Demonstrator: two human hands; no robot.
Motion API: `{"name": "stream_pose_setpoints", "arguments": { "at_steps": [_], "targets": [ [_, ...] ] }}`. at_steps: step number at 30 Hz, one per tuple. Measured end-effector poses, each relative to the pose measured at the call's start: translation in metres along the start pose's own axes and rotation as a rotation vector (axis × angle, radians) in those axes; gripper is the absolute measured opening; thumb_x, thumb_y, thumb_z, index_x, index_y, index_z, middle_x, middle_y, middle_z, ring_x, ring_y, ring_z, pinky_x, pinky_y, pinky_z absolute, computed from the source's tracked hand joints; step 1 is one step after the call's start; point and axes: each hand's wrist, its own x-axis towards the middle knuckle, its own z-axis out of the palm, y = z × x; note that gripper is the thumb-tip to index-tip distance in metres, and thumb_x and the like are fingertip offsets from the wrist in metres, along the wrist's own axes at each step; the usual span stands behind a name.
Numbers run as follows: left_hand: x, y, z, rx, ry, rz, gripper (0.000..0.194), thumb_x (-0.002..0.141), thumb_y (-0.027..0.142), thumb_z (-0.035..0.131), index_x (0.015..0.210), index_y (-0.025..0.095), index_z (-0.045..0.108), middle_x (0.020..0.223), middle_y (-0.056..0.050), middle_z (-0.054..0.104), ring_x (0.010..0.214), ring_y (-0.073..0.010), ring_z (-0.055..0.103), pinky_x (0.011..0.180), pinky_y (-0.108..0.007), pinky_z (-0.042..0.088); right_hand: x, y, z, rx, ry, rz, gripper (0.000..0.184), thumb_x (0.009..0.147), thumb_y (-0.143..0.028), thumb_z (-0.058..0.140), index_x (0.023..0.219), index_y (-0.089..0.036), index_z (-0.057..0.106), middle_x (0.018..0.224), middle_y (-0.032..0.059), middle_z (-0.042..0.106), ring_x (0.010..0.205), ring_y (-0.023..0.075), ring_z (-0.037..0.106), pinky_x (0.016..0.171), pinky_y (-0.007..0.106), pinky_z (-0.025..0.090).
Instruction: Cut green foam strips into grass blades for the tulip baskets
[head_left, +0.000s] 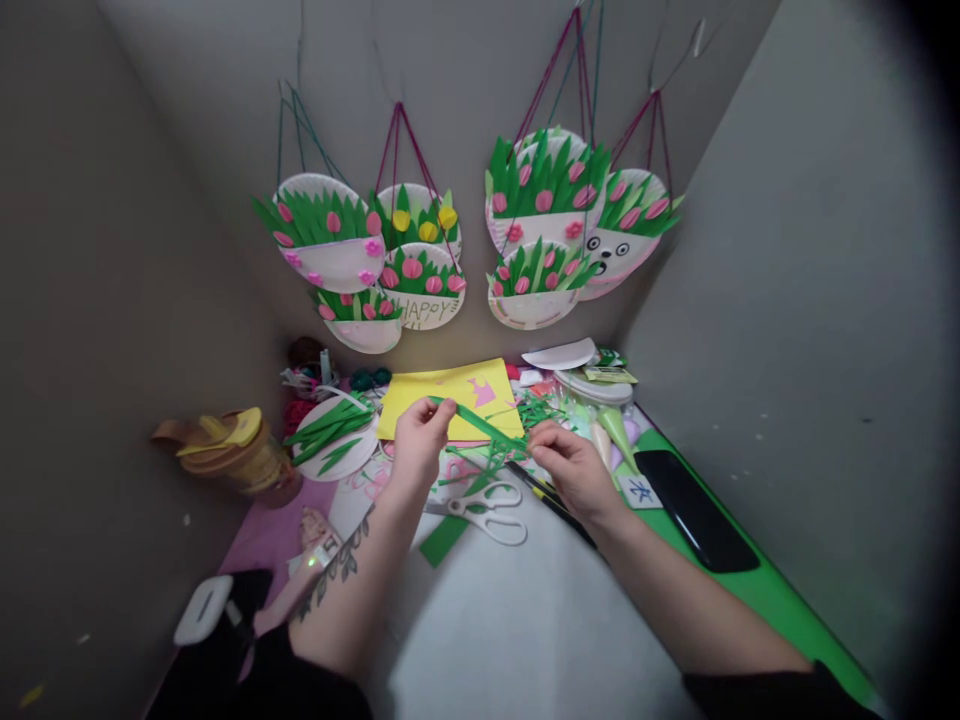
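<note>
- Two black sleeves [772, 693] lie nearest the camera at the bottom edge, with bare forearms reaching forward over a white work surface [480, 640].
- The left hand [421, 438] pinches one end of a green paper strip [481, 423] between thumb and fingers.
- The right hand [576, 468] has thumb and fingertips pressed together on the strip's other end, so it slants between both hands, above the work surface.
- Just below the strip lie white-handled scissors [499, 525], resting across a flat green paper piece [442, 540].
- A black-and-yellow tool [544, 490] lies partly hidden beneath the right hand.
- Behind the hands is a yellow sheet [409, 388] bearing a pink scrap [482, 393], with green clippings [544, 408] beside it.
- To the left, green leaf shapes [330, 430] lie on a white plate [358, 458], near a lidded cup [251, 470].
- To the right, a black phone-like slab [697, 512] rests on a green surface [780, 605].
- Paper-plate baskets [334, 265] with paper tulips hang from cords along the back wall [465, 60].
</note>
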Motion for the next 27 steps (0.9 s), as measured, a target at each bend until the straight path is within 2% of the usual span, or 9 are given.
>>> {"name": "stream_pose_setpoints", "arguments": {
  "at_steps": [3,4,6,8,10,13,18,22,27],
  "targets": [
    [-0.009,0.003,0.003,0.266,0.127,0.315,0.021,0.071,0.029,0.071,0.064,0.017,0.056,0.062,0.004,0.049,0.06,-0.0084,0.046,0.054,-0.019,0.035,-0.002,-0.001,0.003,0.019,0.042,0.084,0.005,0.075,-0.027,0.07,0.078,-0.023,0.07,0.076,0.0001,0.062,0.071,0.0129,0.056,0.065,0.026,0.044],
    [-0.013,0.004,0.005,0.357,0.125,0.413,0.016,0.072,0.026,0.07,0.067,0.017,0.058,0.067,0.002,0.052,0.065,-0.0099,0.049,0.057,-0.02,0.038,-0.003,-0.002,0.005,0.028,0.027,0.137,0.013,0.076,-0.029,0.069,0.088,-0.023,0.071,0.077,0.0006,0.064,0.068,0.0125,0.058,0.061,0.025,0.045],
    [-0.024,0.003,0.012,0.447,0.023,0.539,0.011,0.073,0.022,0.069,0.069,0.018,0.06,0.071,0.001,0.055,0.068,-0.0114,0.052,0.059,-0.021,0.04,-0.006,-0.005,0.009,0.035,-0.04,0.225,0.034,0.078,-0.033,0.067,0.11,-0.024,0.067,0.081,0.0024,0.069,0.065,0.0131,0.061,0.056,0.025,0.046],
    [-0.034,-0.001,0.019,0.495,-0.143,0.618,0.009,0.076,0.019,0.067,0.07,0.018,0.061,0.073,0.0,0.057,0.068,-0.0119,0.053,0.061,-0.022,0.042,-0.009,-0.01,0.013,0.011,-0.097,0.239,0.042,0.078,-0.034,0.067,0.118,-0.023,0.063,0.085,0.0042,0.071,0.068,0.0151,0.065,0.056,0.025,0.049],
    [-0.041,-0.005,0.023,0.52,-0.278,0.656,0.007,0.077,0.018,0.067,0.071,0.019,0.063,0.075,-0.002,0.059,0.071,-0.013,0.056,0.065,-0.024,0.044,-0.01,-0.015,0.016,-0.038,-0.1,0.201,0.034,0.078,-0.035,0.067,0.109,-0.021,0.067,0.088,0.0052,0.072,0.073,0.0166,0.067,0.06,0.027,0.053],
    [-0.044,-0.009,0.025,0.549,-0.372,0.664,0.005,0.078,0.02,0.066,0.074,0.02,0.068,0.077,-0.004,0.062,0.075,-0.0149,0.059,0.069,-0.026,0.046,-0.011,-0.019,0.017,-0.126,-0.061,0.119,0.022,0.079,-0.034,0.064,0.095,-0.021,0.071,0.09,0.0056,0.073,0.076,0.0177,0.068,0.067,0.031,0.057],
    [-0.043,-0.005,0.024,0.594,-0.41,0.685,0.009,0.081,0.024,0.064,0.078,0.021,0.072,0.076,-0.006,0.064,0.073,-0.0152,0.059,0.068,-0.026,0.045,-0.011,-0.017,0.012,-0.295,-0.039,-0.03,0.013,0.08,-0.024,0.061,0.087,-0.022,0.072,0.083,0.0038,0.073,0.074,0.0179,0.068,0.07,0.03,0.056],
    [-0.046,0.003,0.023,0.583,-0.438,0.707,0.008,0.08,0.021,0.065,0.078,0.019,0.072,0.074,-0.006,0.063,0.072,-0.015,0.059,0.067,-0.026,0.045,-0.011,-0.02,0.009,-0.379,-0.051,-0.117,0.015,0.078,-0.018,0.061,0.085,-0.023,0.073,0.083,0.0023,0.075,0.075,0.018,0.069,0.071,0.03,0.056],
    [-0.055,0.02,0.022,0.561,-0.461,0.709,0.007,0.079,0.023,0.067,0.077,0.019,0.072,0.075,-0.006,0.064,0.071,-0.0146,0.059,0.067,-0.025,0.046,-0.008,-0.021,0.006,-0.409,-0.019,-0.125,0.016,0.078,-0.018,0.06,0.084,-0.024,0.074,0.082,0.0022,0.075,0.075,0.018,0.069,0.071,0.031,0.056]
  ]
}}
